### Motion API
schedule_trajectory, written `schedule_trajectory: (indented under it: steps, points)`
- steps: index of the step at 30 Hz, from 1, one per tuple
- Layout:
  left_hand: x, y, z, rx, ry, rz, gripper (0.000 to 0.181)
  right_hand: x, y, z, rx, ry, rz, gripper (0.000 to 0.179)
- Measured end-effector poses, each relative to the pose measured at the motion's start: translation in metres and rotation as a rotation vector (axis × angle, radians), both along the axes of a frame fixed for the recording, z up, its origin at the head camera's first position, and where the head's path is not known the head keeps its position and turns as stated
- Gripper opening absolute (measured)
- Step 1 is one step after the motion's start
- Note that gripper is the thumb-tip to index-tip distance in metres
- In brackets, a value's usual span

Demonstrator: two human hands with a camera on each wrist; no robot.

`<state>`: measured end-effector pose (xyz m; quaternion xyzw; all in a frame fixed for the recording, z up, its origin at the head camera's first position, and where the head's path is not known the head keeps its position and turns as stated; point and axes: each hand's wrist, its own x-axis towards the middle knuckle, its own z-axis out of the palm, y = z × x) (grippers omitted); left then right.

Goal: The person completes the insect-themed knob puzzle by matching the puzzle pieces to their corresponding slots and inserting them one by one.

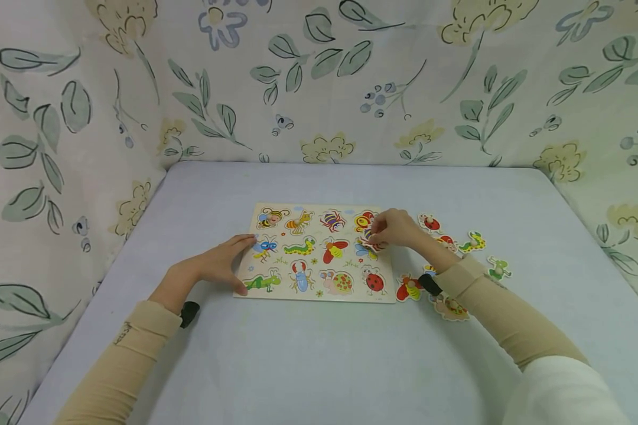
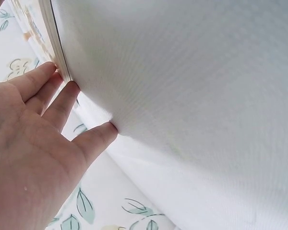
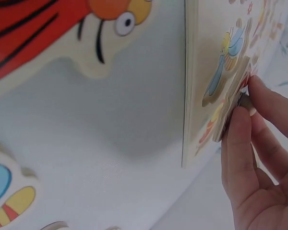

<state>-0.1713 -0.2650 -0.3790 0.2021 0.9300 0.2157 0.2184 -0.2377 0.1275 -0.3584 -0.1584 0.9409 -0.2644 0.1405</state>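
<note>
A wooden insect puzzle board (image 1: 319, 300) lies flat on the table, its recesses printed with insect pictures. My left hand (image 1: 220, 262) rests along the board's left edge, fingers spread, with fingertips touching the edge in the left wrist view. Over the board's right part, my right hand (image 1: 396, 229) pinches a striped spider puzzle piece (image 1: 371, 243) by its small peg (image 3: 248, 104). That piece is tilted above the board near the blue dragonfly picture (image 3: 225, 60), and its printed face is mostly hidden in the right wrist view.
Right of the board lie several loose pieces: a ladybug (image 1: 430, 222), a caterpillar (image 1: 473, 242), a green grasshopper (image 1: 498, 268), a red-winged bug (image 1: 408, 288) and a snail (image 1: 449, 310). The right forearm partly covers others. Floral cloth (image 1: 319, 88) stands behind the table (image 1: 319, 366).
</note>
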Motion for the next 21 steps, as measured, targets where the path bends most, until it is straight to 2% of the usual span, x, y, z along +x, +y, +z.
schedule_trajectory:
  steps: [10, 17, 21]
  points:
    - [0.002, 0.000, 0.001, -0.005, -0.002, 0.007, 0.111, -0.004, -0.011, -0.003, -0.025, 0.048, 0.018, 0.017]
    - [0.002, 0.001, 0.000, -0.008, 0.001, 0.009, 0.111, -0.006, -0.020, -0.002, -0.021, -0.002, -0.004, 0.016]
    - [0.000, 0.001, 0.000, -0.005, 0.003, 0.004, 0.111, -0.006, -0.023, -0.003, -0.019, 0.014, 0.003, 0.015]
